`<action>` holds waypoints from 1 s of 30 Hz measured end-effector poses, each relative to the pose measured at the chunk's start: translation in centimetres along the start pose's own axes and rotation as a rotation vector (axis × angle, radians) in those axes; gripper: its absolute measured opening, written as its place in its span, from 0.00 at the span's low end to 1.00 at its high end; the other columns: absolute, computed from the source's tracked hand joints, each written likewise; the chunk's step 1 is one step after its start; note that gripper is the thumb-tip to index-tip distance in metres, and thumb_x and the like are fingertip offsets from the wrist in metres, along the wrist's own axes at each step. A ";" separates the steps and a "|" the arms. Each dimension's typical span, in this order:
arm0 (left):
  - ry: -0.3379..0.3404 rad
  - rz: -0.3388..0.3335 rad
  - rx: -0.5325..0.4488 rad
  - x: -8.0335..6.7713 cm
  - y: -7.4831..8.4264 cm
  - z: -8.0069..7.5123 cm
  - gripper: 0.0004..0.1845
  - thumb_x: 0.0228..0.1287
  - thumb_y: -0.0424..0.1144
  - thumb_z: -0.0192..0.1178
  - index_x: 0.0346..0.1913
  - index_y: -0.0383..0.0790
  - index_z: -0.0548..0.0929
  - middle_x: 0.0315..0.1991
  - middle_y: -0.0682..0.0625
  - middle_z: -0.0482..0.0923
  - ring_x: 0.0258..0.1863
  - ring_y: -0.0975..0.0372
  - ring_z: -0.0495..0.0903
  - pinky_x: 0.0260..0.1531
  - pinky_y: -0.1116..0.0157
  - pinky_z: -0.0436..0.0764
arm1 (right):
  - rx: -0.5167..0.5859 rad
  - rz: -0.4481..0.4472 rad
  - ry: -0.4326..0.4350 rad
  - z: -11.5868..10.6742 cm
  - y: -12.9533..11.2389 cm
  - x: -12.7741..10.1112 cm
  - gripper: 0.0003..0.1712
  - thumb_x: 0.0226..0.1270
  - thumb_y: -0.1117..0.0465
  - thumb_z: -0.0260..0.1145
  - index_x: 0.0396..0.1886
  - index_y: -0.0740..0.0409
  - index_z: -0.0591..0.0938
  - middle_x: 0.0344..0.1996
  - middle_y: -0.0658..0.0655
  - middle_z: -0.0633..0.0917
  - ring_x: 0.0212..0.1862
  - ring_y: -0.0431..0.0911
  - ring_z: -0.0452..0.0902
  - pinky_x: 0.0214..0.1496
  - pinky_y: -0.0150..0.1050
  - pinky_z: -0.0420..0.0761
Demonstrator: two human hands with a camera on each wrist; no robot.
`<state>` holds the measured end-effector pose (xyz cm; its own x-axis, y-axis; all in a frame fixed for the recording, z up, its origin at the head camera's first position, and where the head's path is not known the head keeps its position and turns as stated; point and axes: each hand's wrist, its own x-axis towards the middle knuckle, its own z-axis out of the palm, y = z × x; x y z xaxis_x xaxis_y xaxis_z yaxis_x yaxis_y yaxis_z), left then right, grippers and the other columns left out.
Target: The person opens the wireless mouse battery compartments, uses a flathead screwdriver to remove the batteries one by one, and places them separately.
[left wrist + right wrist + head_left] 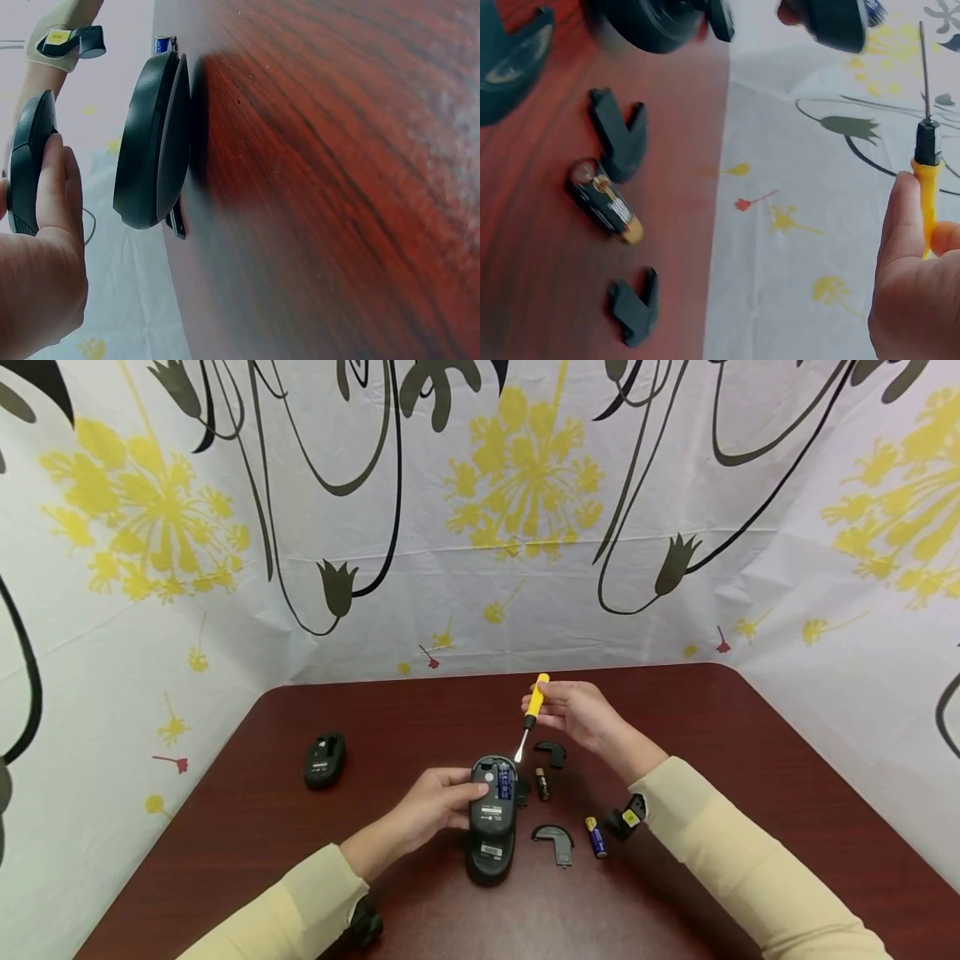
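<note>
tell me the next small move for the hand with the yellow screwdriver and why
Probably lower the yellow-handled screwdriver tip into the open battery bay of the black computer mouse. The right hand holds the tip just above that bay, a blue battery sits inside, and the left hand grips the mouse.
</note>
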<state>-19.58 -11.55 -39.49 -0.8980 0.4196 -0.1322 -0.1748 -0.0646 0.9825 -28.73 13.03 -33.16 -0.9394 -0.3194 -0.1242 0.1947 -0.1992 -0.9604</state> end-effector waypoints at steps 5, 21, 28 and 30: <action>0.005 0.004 -0.011 -0.1 0.0 0.0 0.25 0.67 0.36 0.61 0.62 0.24 0.73 0.48 0.35 0.82 0.42 0.53 0.84 0.42 0.55 0.84 | 0.017 -0.007 0.010 -1.0 -0.8 -0.2 0.20 0.77 0.60 0.54 0.60 0.69 0.70 0.40 0.56 0.86 0.44 0.44 0.84 0.48 0.36 0.82; 0.015 0.004 -0.030 -0.4 0.2 -0.1 0.25 0.67 0.37 0.61 0.61 0.24 0.73 0.48 0.36 0.81 0.39 0.54 0.85 0.41 0.57 0.84 | -0.154 -0.037 0.074 -5.5 -0.7 0.0 0.22 0.75 0.57 0.58 0.60 0.66 0.72 0.47 0.54 0.77 0.44 0.42 0.79 0.48 0.38 0.82; 0.016 0.004 -0.030 -0.5 0.3 -0.1 0.25 0.67 0.37 0.61 0.62 0.24 0.73 0.48 0.36 0.81 0.40 0.54 0.85 0.41 0.57 0.84 | -0.224 -0.006 0.123 -7.8 -0.4 0.4 0.25 0.75 0.57 0.57 0.65 0.68 0.69 0.44 0.51 0.78 0.41 0.39 0.79 0.54 0.41 0.79; 0.014 0.009 -0.030 -0.5 0.3 -0.2 0.25 0.67 0.37 0.61 0.62 0.24 0.72 0.48 0.36 0.81 0.41 0.54 0.85 0.41 0.56 0.84 | -0.227 0.002 0.142 -8.4 -0.4 0.6 0.28 0.75 0.58 0.57 0.67 0.70 0.65 0.42 0.51 0.78 0.40 0.39 0.79 0.54 0.42 0.79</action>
<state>-19.24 -11.93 -39.15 -0.9049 0.4066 -0.1258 -0.1788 -0.0950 0.9793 -31.75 20.69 -34.98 -0.9724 -0.1833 -0.1446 0.1435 0.0195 -0.9895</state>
